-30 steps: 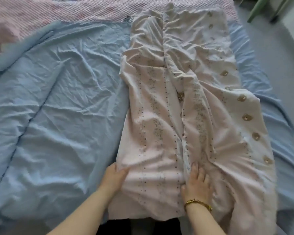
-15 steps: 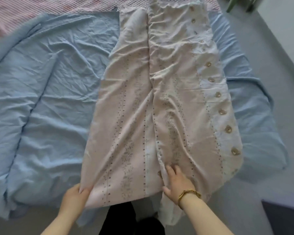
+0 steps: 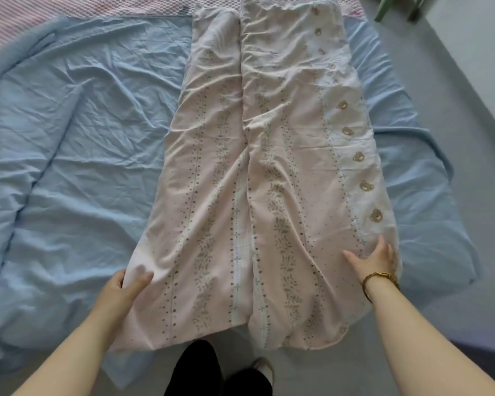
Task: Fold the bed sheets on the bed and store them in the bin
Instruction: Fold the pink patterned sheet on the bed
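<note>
A pale pink patterned sheet (image 3: pixel 212 178) with a row of bear motifs lies folded into a long strip down the bed, its near end hanging over the bed's front edge. My left hand (image 3: pixel 126 287) grips the strip's near left edge, thumb on top of the cloth. My right hand (image 3: pixel 375 258), with a gold bracelet on the wrist, lies flat with spread fingers on the strip's near right edge. A wrinkled light blue sheet (image 3: pixel 69 167) is spread over the bed under and beside the pink one. No bin is in view.
A pink textured cover (image 3: pixel 69 7) lies across the far end of the bed. Grey floor (image 3: pixel 455 95) runs along the right side, with green furniture legs (image 3: pixel 383 10) at the far right. My dark-clothed legs (image 3: pixel 200 367) stand at the bed's front edge.
My right hand has moved from the strip's middle seam out to its right edge. My left hand stays at the left edge. The strip lies flatter and wider.
</note>
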